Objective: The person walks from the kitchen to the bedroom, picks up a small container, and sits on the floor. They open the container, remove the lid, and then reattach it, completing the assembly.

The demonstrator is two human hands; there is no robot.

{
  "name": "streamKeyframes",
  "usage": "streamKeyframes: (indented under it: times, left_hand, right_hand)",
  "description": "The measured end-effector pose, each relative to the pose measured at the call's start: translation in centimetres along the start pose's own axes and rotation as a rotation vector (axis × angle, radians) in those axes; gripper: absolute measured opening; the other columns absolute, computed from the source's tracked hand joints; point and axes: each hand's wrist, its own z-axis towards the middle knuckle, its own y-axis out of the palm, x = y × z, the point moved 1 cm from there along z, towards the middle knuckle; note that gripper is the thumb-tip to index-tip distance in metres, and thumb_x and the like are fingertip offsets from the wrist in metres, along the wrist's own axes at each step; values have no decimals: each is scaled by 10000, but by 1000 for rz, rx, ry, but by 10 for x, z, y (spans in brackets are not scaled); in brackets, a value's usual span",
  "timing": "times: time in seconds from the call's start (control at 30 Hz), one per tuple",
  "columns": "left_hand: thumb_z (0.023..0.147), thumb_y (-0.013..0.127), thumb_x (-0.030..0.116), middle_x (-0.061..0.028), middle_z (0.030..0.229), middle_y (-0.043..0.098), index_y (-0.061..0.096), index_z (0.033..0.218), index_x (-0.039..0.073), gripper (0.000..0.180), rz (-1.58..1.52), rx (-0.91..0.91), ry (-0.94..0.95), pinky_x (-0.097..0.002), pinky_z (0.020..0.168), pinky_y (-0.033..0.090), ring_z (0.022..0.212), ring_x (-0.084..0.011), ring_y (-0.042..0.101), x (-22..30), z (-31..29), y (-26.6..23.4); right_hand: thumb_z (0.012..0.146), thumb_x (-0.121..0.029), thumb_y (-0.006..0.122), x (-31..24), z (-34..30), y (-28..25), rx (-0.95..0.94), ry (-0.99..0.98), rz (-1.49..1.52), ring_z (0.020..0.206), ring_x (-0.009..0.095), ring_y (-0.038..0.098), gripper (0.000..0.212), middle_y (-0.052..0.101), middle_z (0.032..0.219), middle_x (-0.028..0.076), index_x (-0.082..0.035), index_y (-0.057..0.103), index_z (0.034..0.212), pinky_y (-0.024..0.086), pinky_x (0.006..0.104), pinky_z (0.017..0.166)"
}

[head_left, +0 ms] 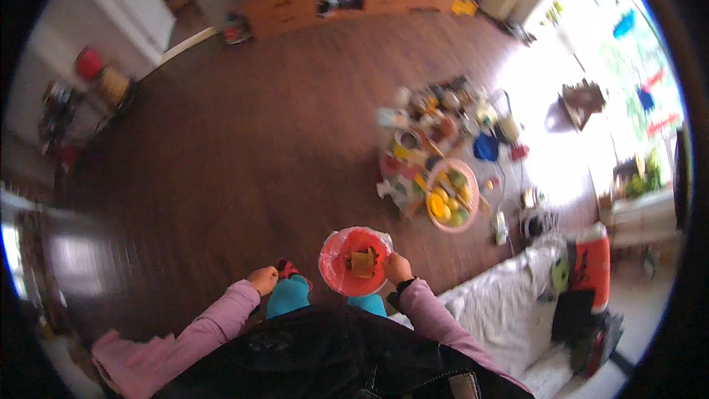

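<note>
My right hand (399, 269) grips the rim of a red waste bin (329, 266) at its right side. A thin clear plastic liner folds over the bin's rim. Inside lies a small yellow-brown piece of packaging (362, 264) with some dark bits around it. The bin hangs in front of my legs, partly covering one teal trouser leg (367, 303). My left hand (264, 279) is at my left side with its fingers curled in and nothing visible in them. Just beyond it shows a red and dark shoe (286, 269) on my foot.
A crowded table (421, 140) stands ahead to the right, with a pink basket of yellow and green fruit (452, 196). A sofa under a pale cover (502, 303) is at my right. A long wooden cabinet (288, 15) lines the far wall. Dark wood floor (221, 125) lies between.
</note>
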Motion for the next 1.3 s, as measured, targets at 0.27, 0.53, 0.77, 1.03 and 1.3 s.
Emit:
streamKeyframes:
  times: [0.27,0.53,0.77,1.03,1.3]
  left_hand:
    - [883,576,230,-110,830,690,615,890,59,176,-1042,500,-313,-354,703,536,774,-213,683,-253,-107,53]
    - [809,625,257,-140,918,675,631,896,104,176,-914,861,-878,-422,771,504,896,-336,642,-412,-234,74]
    - [841,567,228,-156,930,666,635,922,104,162,-932,1146,-1118,-441,783,495,896,-354,632,-548,-297,80]
    - [860,541,234,-133,1045,632,655,949,121,184,-1136,942,-1496,-438,809,502,925,-352,622,-648,-351,66]
    - [759,623,240,-150,1056,633,655,1012,59,313,-1420,631,-1699,-429,803,521,908,-346,636,-740,-387,61]
  right_hand:
    - [783,-217,572,-138,108,92,-78,-545,-1140,790,279,665,168,689,812,94,-125,707,747,533,406,653]
    - [820,-345,597,-321,216,173,-284,-552,-1620,931,225,672,237,700,1015,40,-200,717,963,538,389,714]
    - [844,-331,574,-520,272,350,-431,-668,-1643,969,254,656,267,687,1061,59,-186,707,1024,522,429,789]
    - [845,-317,573,-836,293,681,-343,-1252,-1789,947,262,655,257,689,1034,63,-171,714,1002,517,430,791]
    - [824,-277,582,-1117,182,1003,-241,-1675,-1726,911,278,659,208,698,980,66,-158,732,906,518,423,775]
